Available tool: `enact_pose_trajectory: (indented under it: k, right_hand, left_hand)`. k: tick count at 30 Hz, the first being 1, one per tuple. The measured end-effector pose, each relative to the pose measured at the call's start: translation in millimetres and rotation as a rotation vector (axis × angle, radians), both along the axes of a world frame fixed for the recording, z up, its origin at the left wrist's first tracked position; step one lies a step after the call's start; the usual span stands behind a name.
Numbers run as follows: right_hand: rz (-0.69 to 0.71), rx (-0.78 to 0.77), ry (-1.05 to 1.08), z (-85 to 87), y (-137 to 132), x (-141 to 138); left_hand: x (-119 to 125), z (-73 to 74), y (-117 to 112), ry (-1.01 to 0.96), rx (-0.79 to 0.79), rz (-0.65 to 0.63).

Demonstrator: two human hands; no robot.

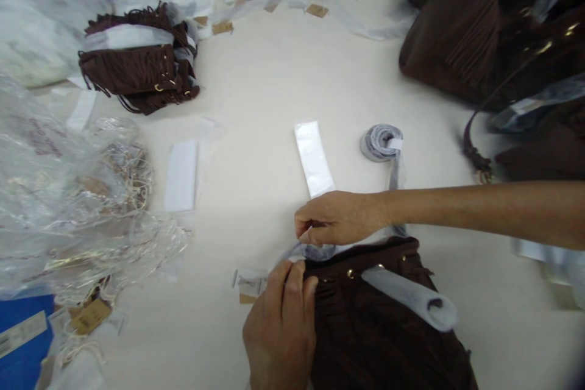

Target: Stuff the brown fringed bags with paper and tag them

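A dark brown fringed bag (379, 323) with gold studs lies in front of me. My left hand (283, 323) is closed at its upper left corner, fingertips on a clear plastic wrap (292, 252) there. My right hand (342, 217) reaches in from the right, just above the bag's top edge, thumb and fingers pinched on the same wrap. The curled fingers partly hide what lies between them. A wrapped strap (397, 177) runs behind my right forearm to a coil (382, 142). A white padded roll (411, 298) lies across the bag's front.
A white plastic strip (314, 158) lies beyond my right hand. A folded brown fringed bag (137, 67) sits at the back left. Clear plastic bags with stringed tags (123, 177) crowd the left. More brown bags (457, 30) are piled at the right.
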State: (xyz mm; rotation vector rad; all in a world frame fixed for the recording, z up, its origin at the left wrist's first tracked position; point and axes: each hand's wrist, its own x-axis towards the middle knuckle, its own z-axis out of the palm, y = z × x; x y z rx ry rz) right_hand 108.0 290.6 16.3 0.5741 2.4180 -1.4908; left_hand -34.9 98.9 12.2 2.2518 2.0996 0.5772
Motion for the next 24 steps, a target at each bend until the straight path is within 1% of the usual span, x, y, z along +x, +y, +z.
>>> enact_pose_trajectory:
  k: [2, 4, 7, 10, 12, 14, 17, 21, 23, 24]
  right_hand:
    - [-0.006, -0.070, -0.061, 1.3, 2.8, 1.0]
    - [-0.001, -0.169, -0.109, 0.7, 5.7, 1.8]
    - [-0.005, -0.400, -0.120, -4.2, 8.4, 2.7]
    - [-0.042, -0.623, -0.130, -11.9, 5.7, 3.3]
    - [-0.029, -0.721, -0.167, -16.9, 0.7, 3.0]
    - [0.021, -0.781, -0.216, -21.4, -4.8, 1.6]
    - [0.129, -0.768, -0.249, -26.8, -9.7, -3.1]
    - [0.315, -0.584, -0.254, -32.1, -9.5, -11.2]
    - [0.384, -0.499, -0.229, -35.4, -10.3, -14.5]
    - [0.405, -0.482, -0.217, -37.6, -11.6, -16.1]
  left_hand:
    - [2.2, 0.0, -0.3, 0.016, -0.148, -0.046]
    - [0.8, -2.4, -1.2, -0.045, -0.218, -0.070]
    - [-4.2, -6.1, -4.5, -0.202, -0.201, -0.097]
    - [-8.4, -6.0, -7.4, -0.289, -0.194, -0.107]
    - [-9.6, -3.6, -7.1, -0.340, -0.211, -0.104]
    - [-9.6, -0.1, -4.8, -0.398, -0.222, -0.103]
    - [-8.4, 5.4, 0.0, -0.465, -0.223, -0.099]
    - [-8.3, 11.5, 3.7, -0.502, -0.260, -0.073]
    - [-8.9, 12.8, 4.2, -0.510, -0.286, -0.064]
    - [-9.0, 12.8, 4.7, -0.516, -0.294, -0.064]
